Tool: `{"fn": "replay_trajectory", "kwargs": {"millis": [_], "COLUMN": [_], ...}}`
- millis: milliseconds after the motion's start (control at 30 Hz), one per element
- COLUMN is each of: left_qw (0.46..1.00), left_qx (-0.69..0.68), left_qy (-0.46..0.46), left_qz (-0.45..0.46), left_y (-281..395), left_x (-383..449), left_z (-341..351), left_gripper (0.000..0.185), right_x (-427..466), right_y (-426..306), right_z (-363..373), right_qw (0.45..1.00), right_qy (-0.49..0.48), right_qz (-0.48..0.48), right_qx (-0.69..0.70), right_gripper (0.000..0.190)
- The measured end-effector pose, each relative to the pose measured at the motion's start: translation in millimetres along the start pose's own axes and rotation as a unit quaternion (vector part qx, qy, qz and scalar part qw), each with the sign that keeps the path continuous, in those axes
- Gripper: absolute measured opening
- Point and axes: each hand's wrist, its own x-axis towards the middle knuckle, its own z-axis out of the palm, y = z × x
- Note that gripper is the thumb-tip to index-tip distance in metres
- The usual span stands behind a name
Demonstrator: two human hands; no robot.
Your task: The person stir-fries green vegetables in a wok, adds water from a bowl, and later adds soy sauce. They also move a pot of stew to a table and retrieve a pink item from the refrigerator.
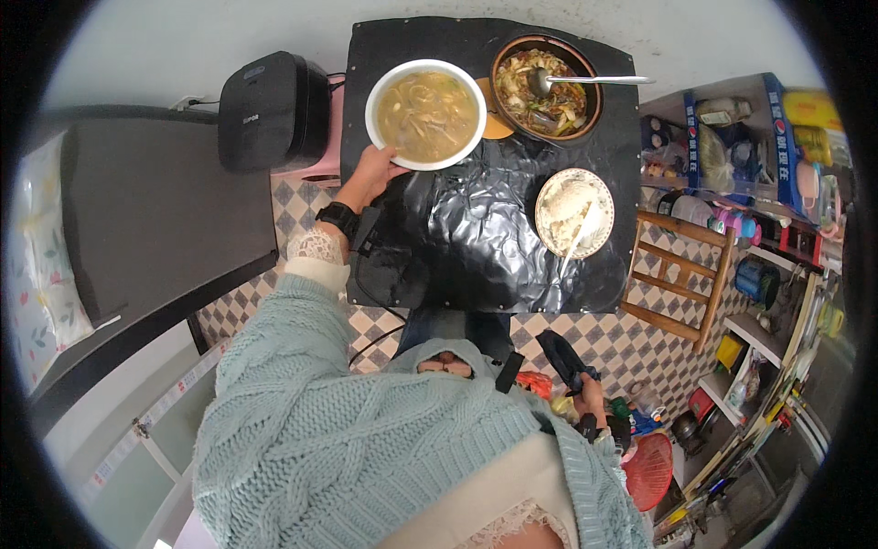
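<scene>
My left hand [374, 171] grips the near left rim of a white bowl [426, 156] of brownish soup on a table with a black cover [459, 226]. To the bowl's right is a brown pot [595, 113] of cooked food, with a metal spoon [597, 79] across its rim. An orange mat [495, 117] shows between the two. Nearer me, a patterned plate [607, 230] holds white rice [566, 202] and a white spoon [580, 237]. Down at my right side, away from the table, my right hand [591, 396] holds a dark, flat item [564, 357] that I cannot name surely.
A black rice cooker [257, 113] stands left of the table. A black cable [376, 340] hangs by the near left corner. A wooden chair [679, 274] is at the right, with crowded shelves [754, 336] beyond it and a red plastic basket [648, 470] near my right arm.
</scene>
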Motion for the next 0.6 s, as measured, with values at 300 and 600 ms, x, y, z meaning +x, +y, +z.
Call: {"fn": "replay_trajectory", "kwargs": {"millis": [300,600], "left_qw": [0.999,0.994], "left_qx": [-0.015,-0.106], "left_qy": [-0.028,-0.025], "left_qz": [-0.004,0.008], "left_y": [33,23], "left_x": [26,36], "left_z": [2,27], "left_gripper": [0.034,0.039], "right_x": [56,146], "right_y": [29,84], "right_z": [-23,-67], "right_qw": [0.985,0.915], "right_qy": [0.061,-0.027], "right_qz": [-0.099,-0.315], "right_qx": [-0.125,-0.251], "right_gripper": [0.029,0.017]}}
